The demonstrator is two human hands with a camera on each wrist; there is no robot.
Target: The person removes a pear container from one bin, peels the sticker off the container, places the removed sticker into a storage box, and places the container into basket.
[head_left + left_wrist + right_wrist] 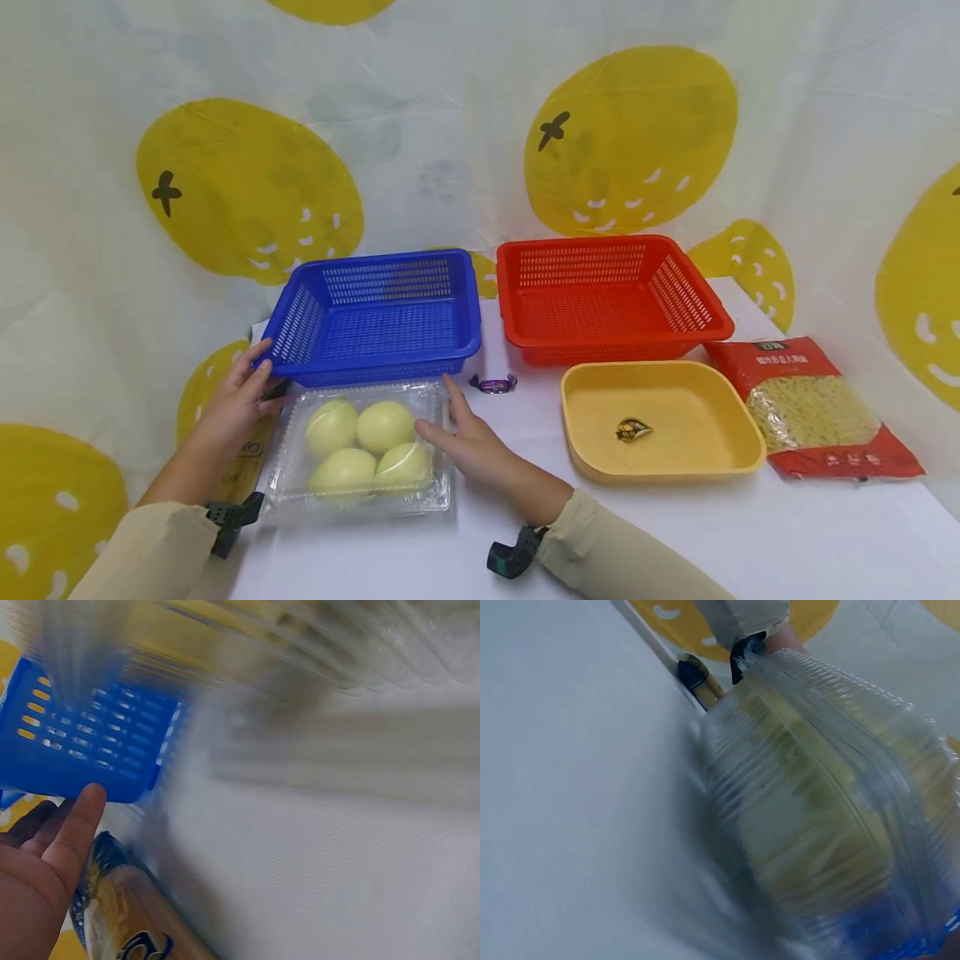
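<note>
A clear plastic clamshell box (281, 475) holds several pale yellow-green round fruits (385, 427). In the head view it stands in front of the blue basket (375, 367). My left hand (232, 408) is by the basket's near left corner, fingers extended; in the left wrist view a fingertip (93, 796) meets the basket's lower edge. My right hand (483, 446) lies along the box's right side, thumb and forefinger spread and fairly straight, thumb at the lid. Both wrist views show the box blurred, and the right hand is mostly outside its own view.
A red basket (615, 342) stands at the back right. Before it is a yellow tray (663, 467) with a small wrapped item (633, 429). A red pasta bag (817, 400) lies far right. A purple-wrapped candy (493, 384) lies mid-table. Beside my left arm is a yellow-brown packet (142, 915).
</note>
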